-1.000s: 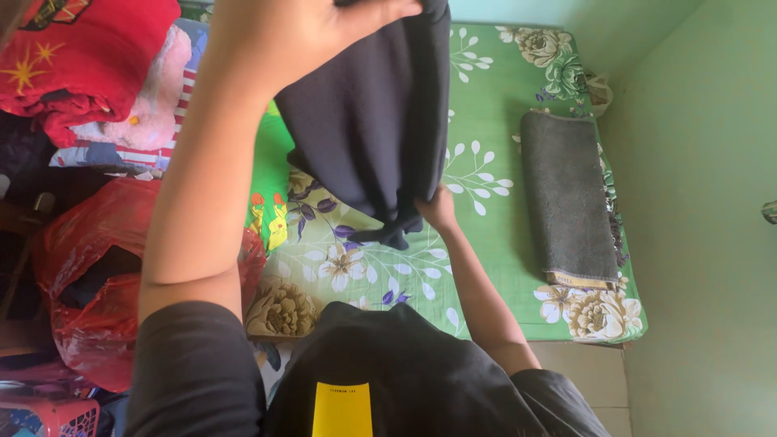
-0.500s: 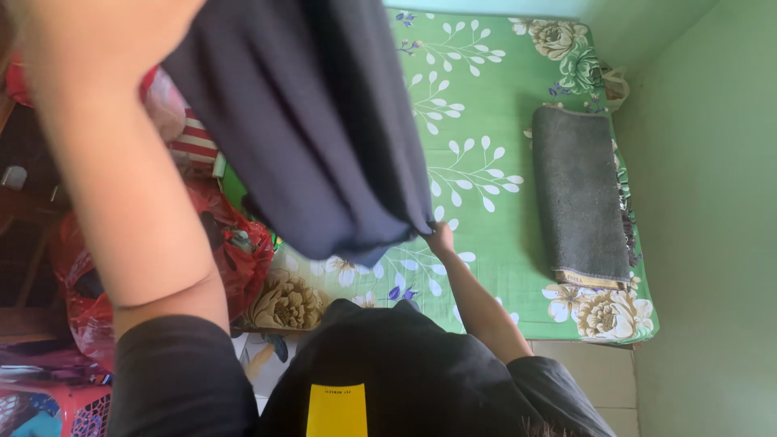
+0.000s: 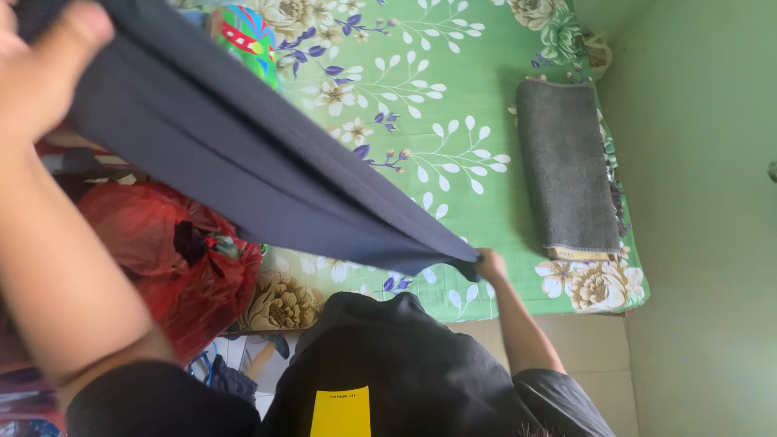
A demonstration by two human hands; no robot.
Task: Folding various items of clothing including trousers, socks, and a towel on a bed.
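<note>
A dark navy cloth (image 3: 267, 174) stretches taut from the upper left down to the lower middle. My left hand (image 3: 36, 73) grips its upper end close to the camera, thumb on top. My right hand (image 3: 490, 265) pinches the lower corner just above the near edge of the bed. Below the cloth lies a green floral bedsheet (image 3: 453, 97) covering the mattress. My black shirt with a yellow patch (image 3: 388, 372) fills the bottom of the view.
A folded dark grey towel (image 3: 566, 170) lies on the bed's right side near the green wall (image 3: 704, 210). A red plastic bag (image 3: 174, 259) with clothes sits left of the bed. A colourful cushion (image 3: 243, 36) peeks above the cloth.
The hanging cloth has been pulled out into a taut diagonal band. My left hand moved up and left, my right hand down and right toward the bed's near edge.
</note>
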